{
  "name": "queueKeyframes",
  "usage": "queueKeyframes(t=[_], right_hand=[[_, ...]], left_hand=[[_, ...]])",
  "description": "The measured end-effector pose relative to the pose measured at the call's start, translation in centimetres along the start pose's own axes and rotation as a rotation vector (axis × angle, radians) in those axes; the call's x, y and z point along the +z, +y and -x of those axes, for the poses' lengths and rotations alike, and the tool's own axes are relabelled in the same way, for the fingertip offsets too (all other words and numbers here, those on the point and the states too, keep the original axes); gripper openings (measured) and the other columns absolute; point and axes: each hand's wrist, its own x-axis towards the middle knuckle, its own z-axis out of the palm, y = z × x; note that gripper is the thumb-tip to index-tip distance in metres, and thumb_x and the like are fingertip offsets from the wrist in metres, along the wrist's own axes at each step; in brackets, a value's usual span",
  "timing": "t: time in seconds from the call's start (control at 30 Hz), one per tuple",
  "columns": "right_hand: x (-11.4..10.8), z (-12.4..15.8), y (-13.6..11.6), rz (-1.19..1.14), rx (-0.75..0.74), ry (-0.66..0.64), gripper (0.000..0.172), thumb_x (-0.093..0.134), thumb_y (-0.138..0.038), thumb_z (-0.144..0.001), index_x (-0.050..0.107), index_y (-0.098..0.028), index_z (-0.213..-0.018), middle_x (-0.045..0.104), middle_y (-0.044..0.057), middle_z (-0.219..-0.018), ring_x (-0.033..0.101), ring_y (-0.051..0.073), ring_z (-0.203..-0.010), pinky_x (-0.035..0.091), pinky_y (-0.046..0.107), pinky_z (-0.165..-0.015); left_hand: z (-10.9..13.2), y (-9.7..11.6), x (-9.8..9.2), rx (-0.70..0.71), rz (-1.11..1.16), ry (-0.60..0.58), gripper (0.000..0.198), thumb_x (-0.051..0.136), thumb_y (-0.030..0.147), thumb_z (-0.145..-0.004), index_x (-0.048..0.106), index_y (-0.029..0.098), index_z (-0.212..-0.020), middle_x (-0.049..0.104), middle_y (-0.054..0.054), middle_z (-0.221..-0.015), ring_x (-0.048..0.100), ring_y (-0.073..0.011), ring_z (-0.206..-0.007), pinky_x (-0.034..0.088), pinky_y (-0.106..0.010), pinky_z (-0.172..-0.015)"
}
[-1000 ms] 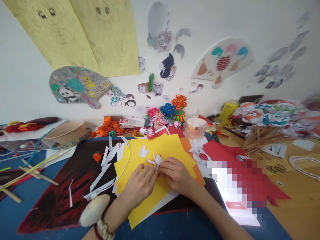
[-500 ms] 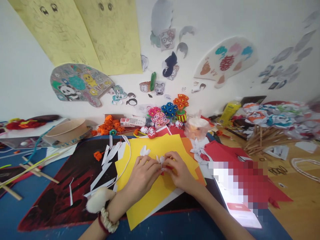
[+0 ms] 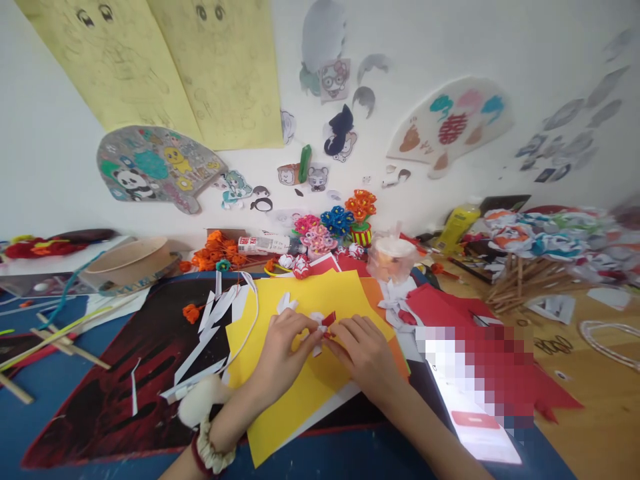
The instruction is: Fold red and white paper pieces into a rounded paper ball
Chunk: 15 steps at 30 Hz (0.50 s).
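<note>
Above a yellow paper sheet (image 3: 280,407), both hands meet at a small red-and-white folded paper piece (image 3: 328,320). My left hand (image 3: 285,347) pinches its white side between thumb and fingertips. From the right, my right hand (image 3: 363,350) grips the red part, its fingers curled together. The fingers partly cover the piece, so its exact shape is hard to make out. A small white folded paper (image 3: 286,302) rests on the yellow sheet just beyond my left hand.
White paper strips (image 3: 203,353) and an orange flower (image 3: 191,313) lie on the dark mat (image 3: 115,373) at left. Right of the hands are red paper (image 3: 450,307) and a lit phone (image 3: 480,427). Craft flowers (image 3: 337,223) and a plastic cup (image 3: 393,253) stand along the wall.
The fingertips have shifted slightly apart, and more of the red-and-white paper piece shows between them. Its red part now points up. The whole view has moved a little.
</note>
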Motion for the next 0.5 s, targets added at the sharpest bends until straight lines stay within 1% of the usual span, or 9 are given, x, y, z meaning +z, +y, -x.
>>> queueKeyframes(t=[0.13,0.27,0.33,0.43,0.5], right_hand=[[-0.39,-0.1,0.24,0.052,-0.06,-0.019,0.019,0.049,-0.016,-0.097,0.061,-0.015,-0.083,0.064,0.005,-0.069,0.053,0.018,-0.064,0.038,0.03,-0.061],[-0.72,-0.15,0.17,0.039,-0.06,-0.017,0.014,0.05,-0.018,-0.097,0.063,-0.012,-0.093,0.065,0.007,-0.072,0.056,0.02,-0.068,0.04,0.031,-0.062],[-0.69,-0.18,0.04,0.025,-0.077,-0.024,0.017,0.049,-0.016,-0.097,0.062,-0.013,-0.086,0.063,0.005,-0.068,0.055,0.019,-0.065,0.04,0.031,-0.061],[-0.51,-0.22,-0.19,0.0,-0.107,-0.014,0.026,0.047,-0.01,-0.096,0.057,-0.016,-0.074,0.06,0.003,-0.062,0.051,0.016,-0.057,0.038,0.029,-0.056],[-0.44,-0.22,-0.32,-0.025,-0.106,0.017,0.026,0.047,-0.008,-0.096,0.056,-0.017,-0.073,0.06,0.003,-0.062,0.051,0.016,-0.057,0.038,0.028,-0.055]], left_hand=[[-0.22,0.44,-0.23,-0.05,0.104,-0.021,0.026,0.053,0.032,-0.093,0.063,0.02,-0.072,0.067,0.001,-0.072,0.058,-0.0167,-0.073,0.039,-0.032,-0.078],[-0.23,0.85,-0.48,-0.071,0.19,-0.031,0.027,0.054,0.034,-0.093,0.064,0.02,-0.071,0.067,0.001,-0.069,0.058,-0.015,-0.068,0.041,-0.03,-0.075],[-0.2,1.02,-0.56,-0.067,0.206,-0.03,0.027,0.055,0.033,-0.092,0.065,0.02,-0.07,0.066,0.001,-0.067,0.058,-0.0149,-0.068,0.041,-0.03,-0.076],[-0.2,1.04,-0.49,-0.086,0.233,-0.005,0.027,0.056,0.033,-0.09,0.065,0.02,-0.069,0.067,0.001,-0.065,0.057,-0.0152,-0.067,0.041,-0.03,-0.077],[-0.23,0.83,-0.35,-0.128,0.254,0.021,0.025,0.057,0.034,-0.088,0.066,0.02,-0.07,0.067,0.0,-0.067,0.056,-0.0162,-0.069,0.041,-0.03,-0.075]])
